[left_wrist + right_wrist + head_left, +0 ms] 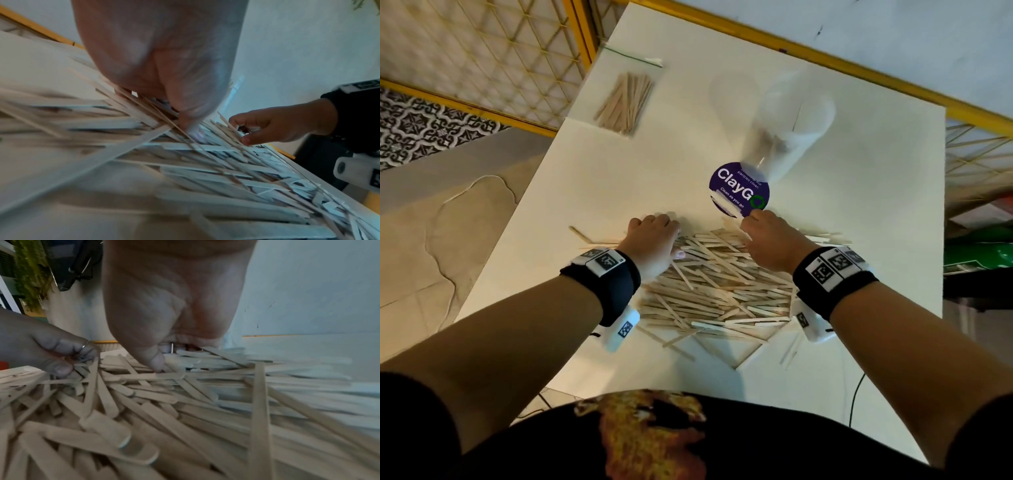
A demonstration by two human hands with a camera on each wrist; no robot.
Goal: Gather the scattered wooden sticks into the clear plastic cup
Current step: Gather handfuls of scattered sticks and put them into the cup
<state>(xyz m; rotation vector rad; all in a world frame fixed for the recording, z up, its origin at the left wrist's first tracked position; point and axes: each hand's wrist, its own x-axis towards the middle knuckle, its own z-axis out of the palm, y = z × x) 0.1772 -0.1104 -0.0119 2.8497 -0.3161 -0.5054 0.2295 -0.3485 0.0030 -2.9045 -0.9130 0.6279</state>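
One big pile of wooden sticks [717, 287] on the white table [619, 185], way too many to count, plus a few strays off the left and near edges. One clear plastic cup [787, 137] standing further back, blurry, touching the far side of one round purple ClayGo sticker [736, 190]. One clear bag of more sticks [625, 101] at the far left corner, well apart from the pile.

Loads of bare tabletop between pile and cup, and more on the left. Right side of the pile sits near the table's right edge.

Left hand [654, 243] down on the far left of the pile, fingers curled around a bunch of sticks, thumb on top; right wrist view shows those fingers [61, 352] pinching stick ends. Right hand [770, 245] on the far right of the pile, fingers bent, thumb and fingertips [248, 139] closing on a few sticks, clamped rather than spread.
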